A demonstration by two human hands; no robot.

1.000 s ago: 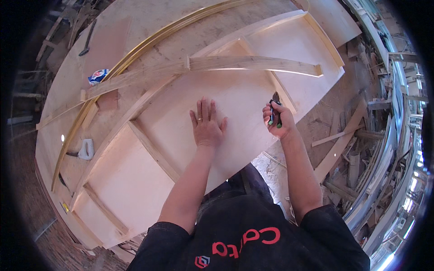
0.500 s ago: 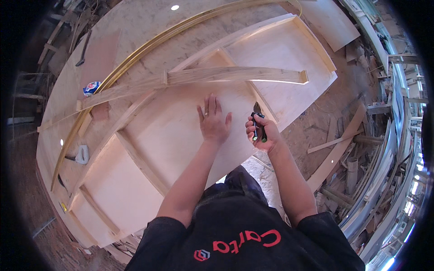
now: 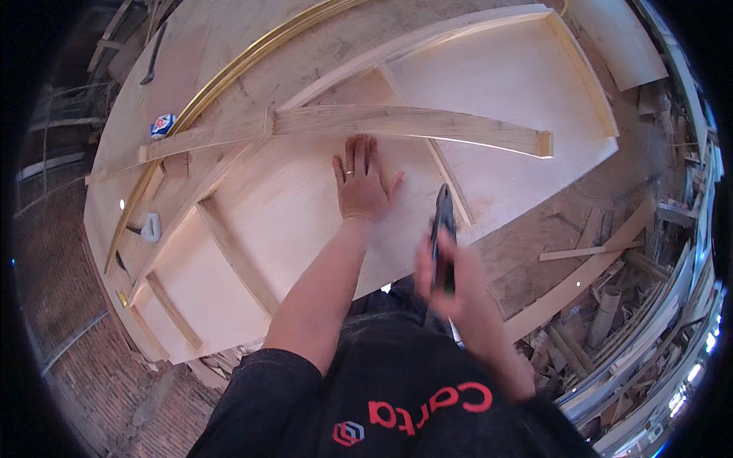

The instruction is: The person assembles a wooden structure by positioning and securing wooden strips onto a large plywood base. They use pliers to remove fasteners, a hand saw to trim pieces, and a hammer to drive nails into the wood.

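Observation:
My left hand [image 3: 360,191] lies flat on a pale plywood panel [image 3: 298,195], fingers spread, a ring on one of them. Its fingertips reach the lower edge of a long curved wooden piece [image 3: 405,124] that lies across the panel. In my right hand [image 3: 462,282], blurred by motion, is a pair of pliers [image 3: 443,214] with dark jaws pointing away from me. The pliers are above the panel's near edge, close to the end of a narrow wooden crosspiece [image 3: 450,182]. Other wooden ribs [image 3: 237,256] cross the panel to the left.
Long gold-coloured strips [image 3: 252,55] curve along the far left of the table. Nearby are a blue-and-white packet [image 3: 162,126], a tool with a grey handle [image 3: 151,227] and a dark bar [image 3: 155,53]. Timber offcuts [image 3: 603,305] are piled at the right.
My right hand has moved nearer my body, and the pliers have turned to point straight ahead. My left hand stays flat on the panel, now closer to the curved piece. The view has shifted.

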